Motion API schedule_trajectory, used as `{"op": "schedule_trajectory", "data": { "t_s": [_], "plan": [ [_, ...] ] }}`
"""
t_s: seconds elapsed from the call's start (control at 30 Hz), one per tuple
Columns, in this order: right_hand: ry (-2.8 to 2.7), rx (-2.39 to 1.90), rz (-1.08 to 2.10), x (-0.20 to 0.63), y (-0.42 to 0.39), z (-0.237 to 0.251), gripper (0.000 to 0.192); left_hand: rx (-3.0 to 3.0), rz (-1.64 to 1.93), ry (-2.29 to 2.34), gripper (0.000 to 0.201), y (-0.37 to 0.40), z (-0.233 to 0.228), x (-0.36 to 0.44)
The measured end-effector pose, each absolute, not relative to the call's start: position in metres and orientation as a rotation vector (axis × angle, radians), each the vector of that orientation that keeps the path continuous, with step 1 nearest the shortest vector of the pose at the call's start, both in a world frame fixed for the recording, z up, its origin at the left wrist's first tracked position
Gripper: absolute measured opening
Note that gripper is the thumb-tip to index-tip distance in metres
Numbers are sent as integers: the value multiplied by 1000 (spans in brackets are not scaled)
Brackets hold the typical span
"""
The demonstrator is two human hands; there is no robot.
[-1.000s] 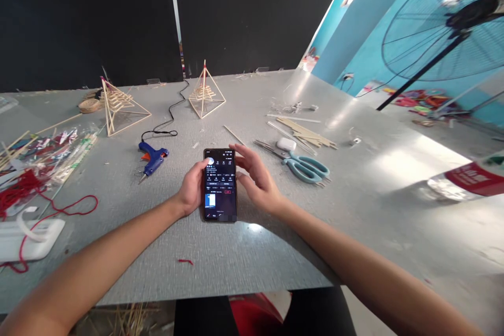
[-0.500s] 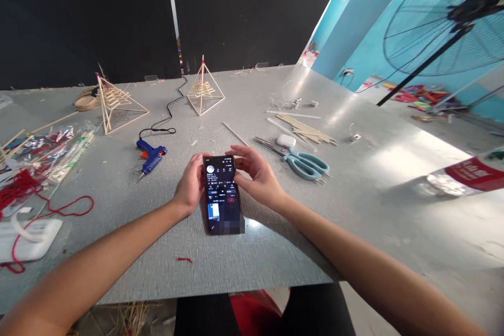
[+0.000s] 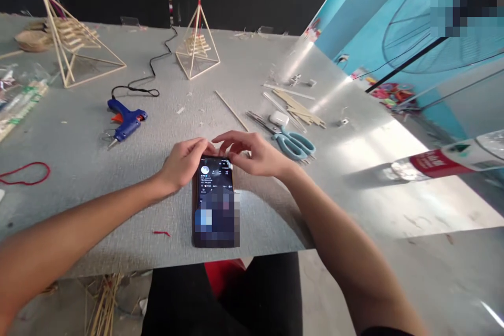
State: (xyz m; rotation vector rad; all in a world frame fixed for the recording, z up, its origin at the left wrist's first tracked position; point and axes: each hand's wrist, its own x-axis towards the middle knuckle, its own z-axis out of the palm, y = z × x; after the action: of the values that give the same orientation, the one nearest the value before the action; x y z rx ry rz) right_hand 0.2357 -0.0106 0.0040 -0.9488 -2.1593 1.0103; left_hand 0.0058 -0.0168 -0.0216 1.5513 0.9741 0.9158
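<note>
Between my fingers, near the edge of the table, is a black, slab-shaped smartphone (image 3: 214, 189) with rounded corners and a glossy, lit screen; its dark page carries a pale round picture and small white lettering, and the lower part is blurred into blocks. My left hand (image 3: 183, 164) curls around its upper left corner, thumb and fingers close together. My right hand (image 3: 255, 155) arches over the upper right corner, index finger stretched leftward, thumb apart from it beneath. I cannot tell whether either one clamps the phone. Below my fingers spreads the grey, finely streaked tabletop (image 3: 118, 241), with a short snippet of red yarn (image 3: 161, 233) left of the phone. Just beyond my right fingers lie light-blue looped-handled scissors (image 3: 295, 145), a smooth white rounded case (image 3: 279, 118) and flat pale wooden strips (image 3: 297, 107). Beyond my left fingers rests a blue plastic glue gun (image 3: 129, 122) with an orange trigger. Farthest from my fingertips stand two pyramid frames of pale wooden sticks, one straight ahead (image 3: 197, 44), one to the left (image 3: 74, 34).
</note>
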Motion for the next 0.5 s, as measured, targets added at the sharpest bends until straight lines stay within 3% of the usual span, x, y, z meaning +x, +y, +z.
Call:
{"op": "schedule_trajectory", "data": {
  "t_s": [0.1, 0.27, 0.5],
  "plan": [
    [-2116, -972, 880, 228, -12, -6, 35, 1504, 900, 966, 39, -17, -19, 7],
    [-2035, -992, 361, 218, -16, -23, 24, 1394, 895, 932, 35, -19, -15, 9],
    [-1983, -938, 205, 214, -21, -25, 13, 1396, 998, 866, 18, -16, -11, 11]
  ]
}}
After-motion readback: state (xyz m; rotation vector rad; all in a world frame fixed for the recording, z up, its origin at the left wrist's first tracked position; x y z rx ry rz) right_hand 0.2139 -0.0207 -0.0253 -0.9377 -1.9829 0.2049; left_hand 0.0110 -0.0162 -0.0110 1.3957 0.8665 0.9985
